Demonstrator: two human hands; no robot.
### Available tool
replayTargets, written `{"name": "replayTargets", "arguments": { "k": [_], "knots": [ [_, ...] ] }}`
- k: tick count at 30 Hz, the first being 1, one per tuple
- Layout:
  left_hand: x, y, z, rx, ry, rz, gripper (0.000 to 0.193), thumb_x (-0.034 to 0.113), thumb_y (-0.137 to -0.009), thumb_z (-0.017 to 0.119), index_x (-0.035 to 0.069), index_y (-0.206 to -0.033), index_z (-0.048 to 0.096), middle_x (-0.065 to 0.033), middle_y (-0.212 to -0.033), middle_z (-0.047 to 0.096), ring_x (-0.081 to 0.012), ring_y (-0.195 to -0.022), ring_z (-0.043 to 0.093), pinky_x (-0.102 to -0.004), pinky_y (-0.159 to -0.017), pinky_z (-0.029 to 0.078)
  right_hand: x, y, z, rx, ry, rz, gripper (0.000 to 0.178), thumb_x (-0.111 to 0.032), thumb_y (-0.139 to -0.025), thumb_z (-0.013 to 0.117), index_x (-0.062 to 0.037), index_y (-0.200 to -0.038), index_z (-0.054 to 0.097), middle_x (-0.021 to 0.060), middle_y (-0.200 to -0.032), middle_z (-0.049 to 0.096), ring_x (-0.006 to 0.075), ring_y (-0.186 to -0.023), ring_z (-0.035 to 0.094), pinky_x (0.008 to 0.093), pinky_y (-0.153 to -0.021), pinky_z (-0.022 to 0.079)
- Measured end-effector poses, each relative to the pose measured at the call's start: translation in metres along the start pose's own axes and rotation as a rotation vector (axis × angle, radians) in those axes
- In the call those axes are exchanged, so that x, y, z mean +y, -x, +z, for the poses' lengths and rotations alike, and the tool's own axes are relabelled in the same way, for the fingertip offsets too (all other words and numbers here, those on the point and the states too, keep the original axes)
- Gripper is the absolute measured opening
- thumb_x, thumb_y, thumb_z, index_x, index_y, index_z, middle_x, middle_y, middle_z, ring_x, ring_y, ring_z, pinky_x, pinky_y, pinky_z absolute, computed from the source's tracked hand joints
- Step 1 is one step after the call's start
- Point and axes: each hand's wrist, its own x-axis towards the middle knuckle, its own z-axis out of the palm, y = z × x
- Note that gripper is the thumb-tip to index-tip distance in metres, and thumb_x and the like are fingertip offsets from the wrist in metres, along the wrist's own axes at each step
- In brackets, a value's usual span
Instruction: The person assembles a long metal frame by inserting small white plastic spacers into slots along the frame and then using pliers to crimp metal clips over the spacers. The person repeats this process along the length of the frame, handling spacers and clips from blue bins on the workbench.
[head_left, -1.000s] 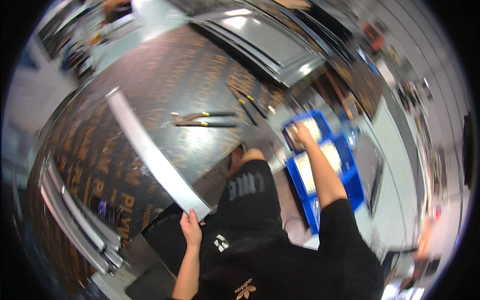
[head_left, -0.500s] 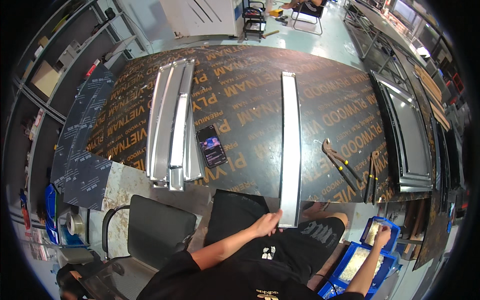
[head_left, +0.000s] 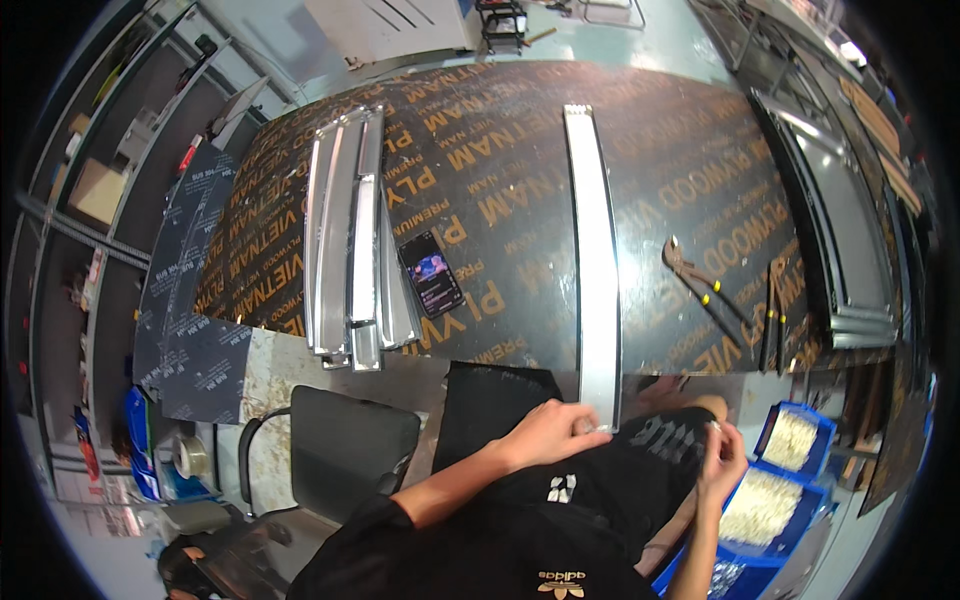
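Note:
A long, shiny metal channel (head_left: pixel 597 260) lies lengthwise on the dark plywood table (head_left: pixel 520 340), its near end jutting past the edge over my lap. My left hand (head_left: pixel 555 433) grips that near end, the thumb and fingers at its corner. To the right, my right hand (head_left: pixel 722 465) is raised from the bins with its fingertips pinched around a small whitish piece, too small to make out its kind. Two blue bins (head_left: pixel 829 440) beside my right leg hold many small off-white pieces.
Several metal channels (head_left: pixel 335 240) are stacked on the left, with a phone (head_left: pixel 432 272) beside them. Pliers (head_left: pixel 705 285) and a second pair (head_left: pixel 775 315) lie right of the channel. Black frames (head_left: pixel 850 240) rest at the table's right end. A chair (head_left: pixel 350 450) stands at my left.
My right hand has come out of the upper blue bin and moved left toward the channel's near end. My left hand has shifted its hold on that end, fingers now nearer the corner.

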Motion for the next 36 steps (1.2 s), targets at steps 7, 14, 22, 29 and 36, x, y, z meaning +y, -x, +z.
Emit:
{"name": "replayTargets", "arguments": {
  "k": [7,14,22,29,36],
  "knots": [
    [0.017,-0.016,0.033,0.19,0.201,0.125,0.028,0.026,-0.098,0.08,0.0,-0.109,0.075,-0.0114,-0.082,0.074,-0.0158,-0.066,0.069,-0.0316,-0.067,0.055,-0.059,0.029,0.091,-0.247,-0.137,-0.246,0.016,0.004,-0.09,0.081,0.0033,-0.105,0.081,0.0135,-0.097,0.08,0.0154,-0.083,0.074,0.0263,-0.075,0.057],
    [0.007,-0.007,0.045,0.317,0.287,0.05,0.022,0.021,-0.1,0.079,0.0,-0.106,0.074,-0.0051,-0.075,0.07,-0.0039,-0.067,0.062,-0.0261,-0.066,0.052,-0.077,0.041,0.103,-0.289,-0.173,-0.342,0.018,0.005,-0.089,0.081,0.0031,-0.107,0.081,0.015,-0.099,0.08,0.0194,-0.088,0.076,0.0286,-0.078,0.057],
    [0.005,-0.008,0.044,0.328,0.322,0.118,0.021,0.017,-0.101,0.076,-0.002,-0.111,0.074,-0.0038,-0.086,0.074,-0.0042,-0.074,0.066,-0.0258,-0.067,0.055,-0.083,0.037,0.104,-0.28,-0.162,-0.334,0.017,0.002,-0.088,0.084,0.0019,-0.105,0.081,0.0134,-0.104,0.08,0.016,-0.084,0.073,0.0266,-0.072,0.056],
    [-0.014,-0.006,0.027,0.124,0.699,-0.1,0.025,0.015,-0.106,0.072,-0.001,-0.124,0.071,-0.0041,-0.099,0.078,-0.0077,-0.083,0.07,-0.0242,-0.067,0.057,-0.081,0.043,0.102,-0.365,-0.224,-0.055,0.025,0.0,-0.095,0.078,-0.0005,-0.12,0.079,0.0099,-0.107,0.078,0.011,-0.083,0.07,0.0252,-0.075,0.056],
    [-0.018,-0.003,0.019,0.145,0.607,-0.082,0.021,0.013,-0.101,0.076,-0.002,-0.116,0.075,-0.0031,-0.099,0.076,-0.0056,-0.082,0.067,-0.0234,-0.066,0.055,-0.076,0.044,0.11,-0.414,-0.309,-0.026,0.019,-0.003,-0.1,0.074,0.0015,-0.118,0.078,0.0087,-0.104,0.077,0.0114,-0.085,0.072,0.0246,-0.075,0.056]
  ]
}}
